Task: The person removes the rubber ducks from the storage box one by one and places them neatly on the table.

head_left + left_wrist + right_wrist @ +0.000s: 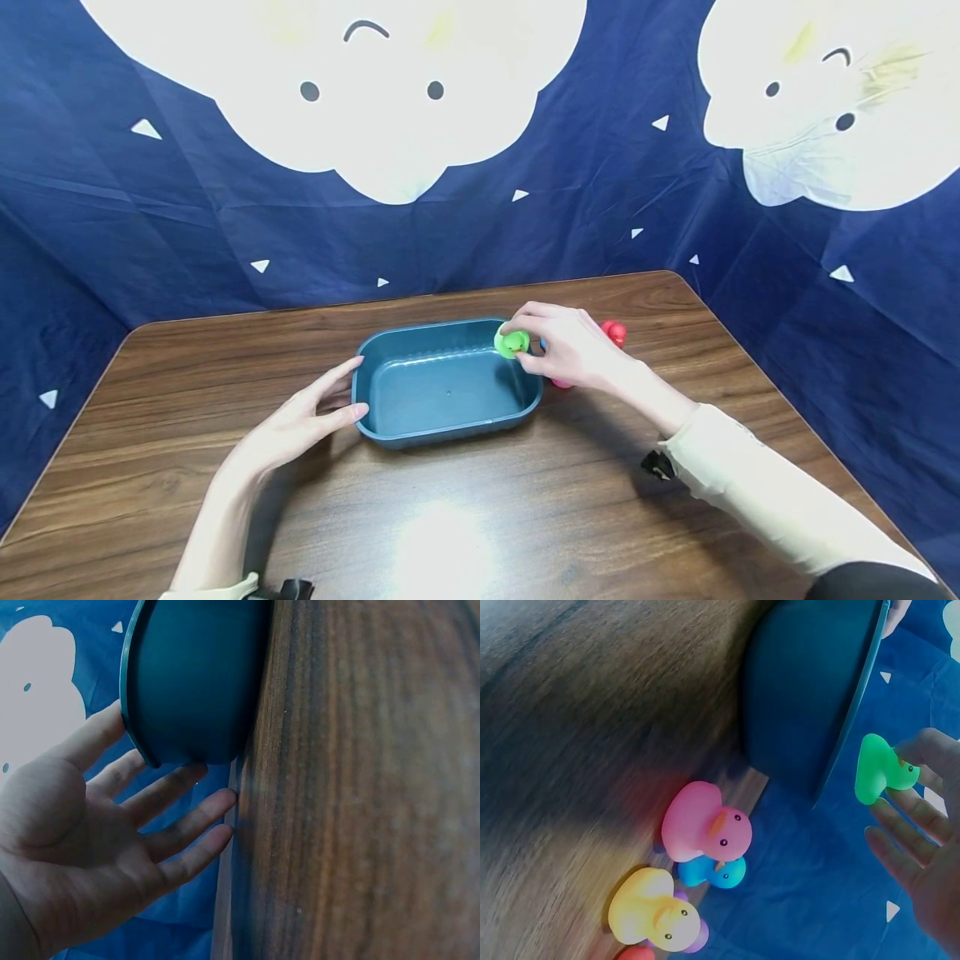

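A green rubber duck (pixel 514 342) is pinched between the thumb and fingers of my right hand (pixel 564 342). The duck is over the right end of a dark teal plastic basin (pixel 447 437); in the right wrist view, the green duck (pixel 883 769) is beyond the basin's rim. My left hand (pixel 311 417) is at the basin's left end, its thumb and index fingertips at the rim. In the left wrist view that hand (pixel 97 825) has its fingers spread and fairly straight beside the basin wall (pixel 199 682).
Right of the basin stand more rubber ducks: a pink duck (pixel 697 821), a blue duck (pixel 712 871), a yellow duck (pixel 646 907), a partly hidden purple one (pixel 697 939) and a red one (pixel 615 333). A blue curtain (pixel 300 242) with cloud faces hangs behind the wooden table (pixel 210 367).
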